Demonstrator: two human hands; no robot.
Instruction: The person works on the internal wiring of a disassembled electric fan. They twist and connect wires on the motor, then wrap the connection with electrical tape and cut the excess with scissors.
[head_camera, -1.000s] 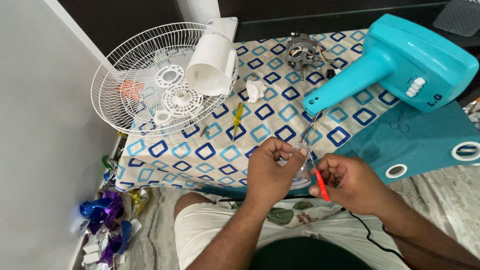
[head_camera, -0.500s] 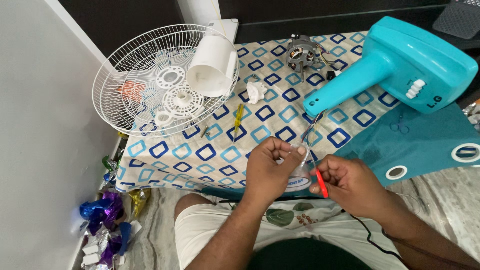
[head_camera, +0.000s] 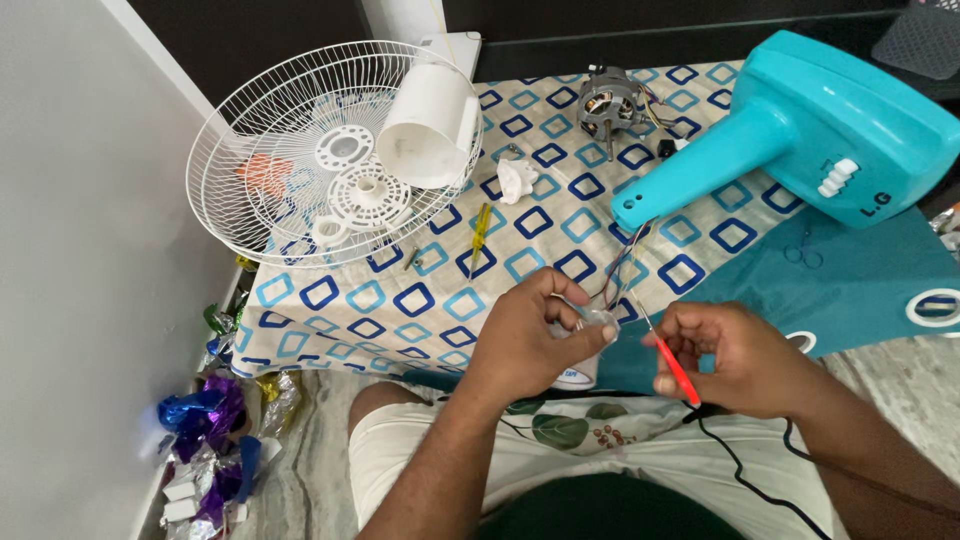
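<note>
A small white tape roll with blue print (head_camera: 578, 376) sits under the left hand (head_camera: 530, 345), whose fingers pinch a small clear part (head_camera: 597, 320) joined to thin coloured wires (head_camera: 622, 265). The right hand (head_camera: 735, 358) fingers close around a red-handled soldering iron (head_camera: 668, 362), its tip at that part.

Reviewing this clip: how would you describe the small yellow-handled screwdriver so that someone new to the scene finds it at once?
Start at the big white wire fan guard lying on the patterned cloth. Just past its lower right rim lies the screwdriver, pointing roughly towards the person. It is the only yellow tool there; the tool in the right hand has a red handle.
</note>
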